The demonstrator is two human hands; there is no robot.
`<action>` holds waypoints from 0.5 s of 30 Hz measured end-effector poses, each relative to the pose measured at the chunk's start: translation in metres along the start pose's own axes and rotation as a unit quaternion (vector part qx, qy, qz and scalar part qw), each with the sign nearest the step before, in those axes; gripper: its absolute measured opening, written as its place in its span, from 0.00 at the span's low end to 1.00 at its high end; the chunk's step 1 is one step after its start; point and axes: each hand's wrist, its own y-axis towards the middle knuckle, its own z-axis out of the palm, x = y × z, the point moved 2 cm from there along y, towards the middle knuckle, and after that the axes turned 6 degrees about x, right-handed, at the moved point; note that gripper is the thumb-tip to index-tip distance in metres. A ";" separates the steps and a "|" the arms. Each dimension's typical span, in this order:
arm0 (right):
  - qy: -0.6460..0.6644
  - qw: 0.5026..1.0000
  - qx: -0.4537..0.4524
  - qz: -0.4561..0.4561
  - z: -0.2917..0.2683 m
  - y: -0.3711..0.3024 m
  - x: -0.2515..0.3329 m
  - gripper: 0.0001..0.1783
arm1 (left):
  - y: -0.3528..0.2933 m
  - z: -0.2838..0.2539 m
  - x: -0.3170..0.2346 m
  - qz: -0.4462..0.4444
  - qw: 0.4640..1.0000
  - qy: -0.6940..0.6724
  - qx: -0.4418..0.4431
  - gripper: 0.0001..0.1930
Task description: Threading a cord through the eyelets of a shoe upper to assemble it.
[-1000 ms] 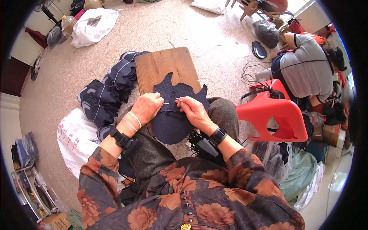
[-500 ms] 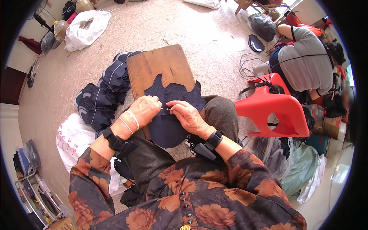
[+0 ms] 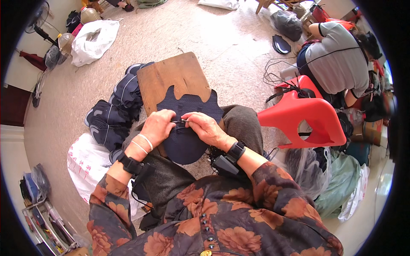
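Observation:
A navy mesh fabric piece (image 3: 188, 147), with a rounded near end and pointed, notched far edges, lies across my lap and over the front of a wooden board (image 3: 173, 70). My left hand (image 3: 157, 128) is closed in a pinch above its middle. Facing it, my right hand (image 3: 206, 129) pinches too, its fingertips a short gap away. Something thin, dark with a pale glint (image 3: 181, 121), spans between the fingertips; its kind is too small to tell. Each wrist wears a black strap with a small box.
Bundled navy pieces (image 3: 106, 121) are stacked left of the board, beside a white bag (image 3: 85, 160). On the right stands a red plastic stool (image 3: 294, 117), with plastic bags (image 3: 341, 183) nearer. Beyond it a person (image 3: 337, 57) in a grey top bends over.
My hands stay pinched over the fabric; the left fingertips sit slightly lower and the thin thing shows darker between them. The whole view has shifted a little.

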 end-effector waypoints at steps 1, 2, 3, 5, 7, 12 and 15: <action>0.055 0.998 0.009 0.028 0.000 0.000 -0.001 0.06 | 0.000 -0.002 0.001 0.001 1.000 0.000 0.000 0.05; 0.054 0.998 0.008 0.028 -0.002 -0.001 -0.001 0.06 | 0.001 -0.003 0.004 -0.012 0.999 0.024 0.025 0.05; 0.063 0.997 -0.001 0.035 -0.003 -0.001 0.002 0.06 | -0.001 -0.005 0.005 -0.028 0.997 0.050 0.049 0.05; 0.074 0.996 -0.009 0.041 -0.002 0.000 0.003 0.06 | 0.000 -0.002 0.003 -0.032 0.997 0.053 0.040 0.05; 0.030 0.999 0.007 0.010 -0.002 0.001 0.000 0.06 | 0.002 0.002 -0.005 0.007 0.999 0.049 0.015 0.05; 0.035 0.999 -0.032 0.023 -0.003 0.001 -0.003 0.06 | -0.001 0.005 -0.003 -0.031 0.999 0.025 0.023 0.05; 0.044 0.988 -0.119 0.090 -0.015 -0.002 -0.005 0.06 | -0.005 0.006 -0.011 -0.039 0.999 0.019 0.008 0.05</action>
